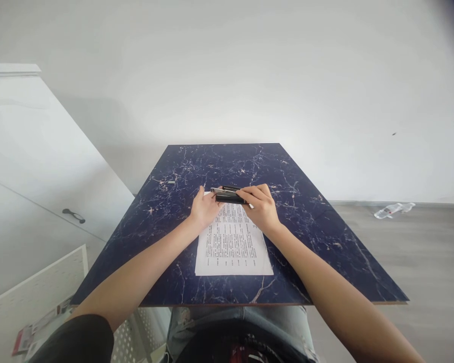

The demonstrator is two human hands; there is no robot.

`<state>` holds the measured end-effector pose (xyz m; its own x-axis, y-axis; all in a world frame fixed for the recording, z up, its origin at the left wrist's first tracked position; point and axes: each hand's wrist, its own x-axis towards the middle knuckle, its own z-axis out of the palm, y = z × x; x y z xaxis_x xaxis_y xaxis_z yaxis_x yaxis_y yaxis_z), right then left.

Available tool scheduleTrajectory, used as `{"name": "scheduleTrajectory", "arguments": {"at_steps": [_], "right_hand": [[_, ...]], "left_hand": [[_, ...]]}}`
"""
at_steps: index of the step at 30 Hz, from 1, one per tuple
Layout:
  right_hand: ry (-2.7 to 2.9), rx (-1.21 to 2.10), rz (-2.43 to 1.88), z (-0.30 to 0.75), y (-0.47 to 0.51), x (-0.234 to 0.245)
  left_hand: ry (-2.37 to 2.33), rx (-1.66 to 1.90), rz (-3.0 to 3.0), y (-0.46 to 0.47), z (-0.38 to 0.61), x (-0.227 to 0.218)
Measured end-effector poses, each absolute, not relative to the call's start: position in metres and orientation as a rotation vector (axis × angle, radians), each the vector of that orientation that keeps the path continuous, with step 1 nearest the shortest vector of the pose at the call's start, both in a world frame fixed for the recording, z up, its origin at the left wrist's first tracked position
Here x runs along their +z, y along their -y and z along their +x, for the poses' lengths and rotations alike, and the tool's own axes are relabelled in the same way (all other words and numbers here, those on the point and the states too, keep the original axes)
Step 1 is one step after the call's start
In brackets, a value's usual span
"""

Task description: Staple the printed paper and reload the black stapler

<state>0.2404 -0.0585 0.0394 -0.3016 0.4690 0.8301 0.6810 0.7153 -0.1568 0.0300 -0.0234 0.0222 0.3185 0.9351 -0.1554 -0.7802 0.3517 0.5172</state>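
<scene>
Over the far end of some printed sheets [234,247], a black stapler [230,198] lies sideways between my two hands. Its upper part looks swung apart from the base, with a silvery metal strip showing between. My right hand [261,204] is closed around the stapler's right end, thumb and fingers pinching it. At the other end is my left hand [205,207], its thumb raised and its fingers reaching under the stapler and touching it. Those fingertips are partly hidden behind the stapler. The sheets lie flat on the table, text side up.
The dark blue marbled table [227,166] stands against a white wall. A small pale rectangular piece [171,182] lies on its far left part. To the left is a white cabinet [41,151] with a dark handle. Clear crumpled plastic [393,209] rests on the floor at right.
</scene>
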Motion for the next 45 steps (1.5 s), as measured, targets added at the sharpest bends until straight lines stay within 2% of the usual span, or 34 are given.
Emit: {"name": "scheduleTrajectory", "arguments": {"at_steps": [5,10,14,18,21,28,40,45], "right_hand": [[2.201,-0.576,-0.718,0.245,0.062,0.034],[2.288,-0.622,-0.640,0.248,0.066,0.032],[2.021,-0.437,-0.913,0.238,0.069,0.037],[1.521,0.017,-1.326,0.234,0.065,0.041],[1.391,0.298,-1.467,0.239,0.058,0.036],[1.625,0.486,-1.401,0.229,0.052,0.021],[1.853,0.478,-1.389,0.227,0.051,0.020],[1.895,0.178,-1.098,0.234,0.056,0.037]], "left_hand": [[-0.462,1.132,0.448,0.026,0.026,0.026],[-0.507,1.135,0.452,0.027,0.026,0.030],[-0.535,1.302,0.355,0.019,0.027,0.028],[-0.554,1.536,0.347,0.013,0.018,0.029],[-0.476,1.659,0.501,0.016,0.009,0.035],[-0.446,1.447,0.983,0.038,0.012,0.053],[-0.453,1.216,1.530,0.062,0.028,0.053],[-0.455,1.214,1.438,0.066,0.032,0.054]]}}
